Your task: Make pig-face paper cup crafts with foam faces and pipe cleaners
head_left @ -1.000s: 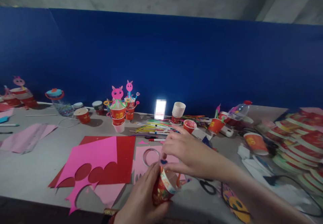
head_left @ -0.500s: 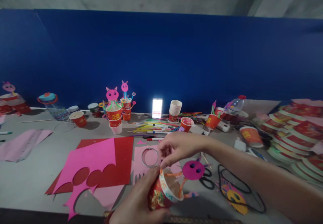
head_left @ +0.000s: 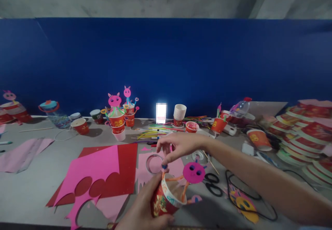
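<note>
My left hand (head_left: pixel 142 205) is wrapped round a red paper cup (head_left: pixel 163 200) with a white, coloured-in rim, tilted with its mouth to the upper right. A round magenta paper face (head_left: pixel 194 172) with blue eyes stands off the cup on orange pipe cleaners (head_left: pixel 185 190). One pipe cleaner ends at the right in a pink-and-blue paper piece (head_left: pixel 196 199). At the cup's far-left rim, a small blue-and-pink piece (head_left: pixel 164 167) tops another. My right hand (head_left: pixel 177 147) hovers just above it, thumb and fingers curved but apart. Whether the thumb touches the piece, I cannot tell.
Pink paper (head_left: pixel 93 164) with round cut-outs lies on red paper (head_left: pixel 127 174) at left. A tape roll (head_left: pixel 147 164) and black scissors (head_left: pixel 214 185) lie near the cup. Finished cup figures (head_left: pixel 116 119), pipe cleaners (head_left: pixel 153 131) and stacked cups (head_left: pixel 306 133) stand farther back and right.
My right hand has lifted slightly off the cup's rim and its fingers have spread, uncovering the small blue-and-pink piece. The cup and face have shifted a little left in my left hand.
</note>
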The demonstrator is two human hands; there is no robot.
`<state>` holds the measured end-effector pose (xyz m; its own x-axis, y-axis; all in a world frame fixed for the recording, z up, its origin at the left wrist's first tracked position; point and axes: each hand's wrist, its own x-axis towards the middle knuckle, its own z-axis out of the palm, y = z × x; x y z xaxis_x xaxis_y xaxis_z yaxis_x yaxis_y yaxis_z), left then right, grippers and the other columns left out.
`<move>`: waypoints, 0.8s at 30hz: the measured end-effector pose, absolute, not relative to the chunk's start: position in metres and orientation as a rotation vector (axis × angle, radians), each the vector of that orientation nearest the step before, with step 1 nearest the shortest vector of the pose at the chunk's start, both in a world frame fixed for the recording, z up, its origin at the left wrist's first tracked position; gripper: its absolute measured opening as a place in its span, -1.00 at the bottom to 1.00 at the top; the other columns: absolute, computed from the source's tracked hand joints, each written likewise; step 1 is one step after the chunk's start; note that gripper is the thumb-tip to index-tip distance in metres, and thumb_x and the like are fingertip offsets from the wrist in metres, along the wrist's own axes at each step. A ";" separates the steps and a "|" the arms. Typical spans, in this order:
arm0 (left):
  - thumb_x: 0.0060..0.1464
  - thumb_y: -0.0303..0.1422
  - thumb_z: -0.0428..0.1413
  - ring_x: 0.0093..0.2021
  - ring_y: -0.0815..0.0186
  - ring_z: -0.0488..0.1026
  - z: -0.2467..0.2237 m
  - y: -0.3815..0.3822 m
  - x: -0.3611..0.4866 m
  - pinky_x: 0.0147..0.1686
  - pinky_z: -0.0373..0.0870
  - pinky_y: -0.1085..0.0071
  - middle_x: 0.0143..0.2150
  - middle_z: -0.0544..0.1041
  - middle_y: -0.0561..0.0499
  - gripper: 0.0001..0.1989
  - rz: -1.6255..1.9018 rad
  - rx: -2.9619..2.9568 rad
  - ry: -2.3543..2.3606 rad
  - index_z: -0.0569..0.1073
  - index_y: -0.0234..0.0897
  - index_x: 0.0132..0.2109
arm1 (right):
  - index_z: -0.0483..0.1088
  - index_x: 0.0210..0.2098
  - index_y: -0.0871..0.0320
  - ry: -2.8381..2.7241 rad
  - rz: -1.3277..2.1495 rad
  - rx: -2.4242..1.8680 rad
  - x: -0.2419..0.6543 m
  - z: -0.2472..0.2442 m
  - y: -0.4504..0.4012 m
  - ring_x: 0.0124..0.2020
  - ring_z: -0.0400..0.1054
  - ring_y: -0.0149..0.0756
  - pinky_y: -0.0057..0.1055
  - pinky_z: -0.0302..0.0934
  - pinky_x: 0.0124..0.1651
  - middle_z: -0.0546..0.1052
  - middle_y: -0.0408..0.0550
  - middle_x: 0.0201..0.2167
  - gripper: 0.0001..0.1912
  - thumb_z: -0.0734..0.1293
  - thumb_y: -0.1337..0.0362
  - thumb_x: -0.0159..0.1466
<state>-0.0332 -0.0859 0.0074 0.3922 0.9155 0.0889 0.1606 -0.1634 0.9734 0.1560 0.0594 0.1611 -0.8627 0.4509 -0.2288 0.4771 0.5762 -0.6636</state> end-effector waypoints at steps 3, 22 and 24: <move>-0.09 -0.39 0.32 0.36 -0.13 0.23 0.011 -0.085 -0.032 0.31 0.18 0.03 0.38 0.30 -0.20 -0.08 0.899 1.598 0.963 0.14 -0.16 0.40 | 0.48 -0.23 0.19 2.648 -1.318 0.745 0.155 0.159 0.060 -0.30 0.44 -0.31 -0.46 0.23 -0.29 0.56 -0.09 -0.34 -0.68 0.46 0.06 0.20; -0.06 -0.39 0.31 0.36 -0.13 0.24 0.005 -0.082 -0.025 0.30 0.21 0.04 0.38 0.30 -0.22 -0.15 0.959 1.630 0.971 0.21 -0.16 0.37 | 0.42 -0.40 0.19 2.521 -1.524 0.567 0.147 0.141 0.064 -0.37 0.48 -0.36 -0.48 0.27 -0.30 0.57 -0.14 -0.45 -0.83 0.39 0.23 0.27; -0.04 -0.36 0.31 0.36 -0.14 0.22 0.002 -0.082 -0.026 0.30 0.20 0.02 0.39 0.27 -0.23 -0.14 0.972 1.594 0.963 0.18 -0.17 0.39 | 0.43 -0.37 0.18 2.576 -1.467 0.617 0.147 0.140 0.065 -0.35 0.49 -0.35 -0.48 0.27 -0.30 0.58 -0.13 -0.42 -0.81 0.42 0.18 0.24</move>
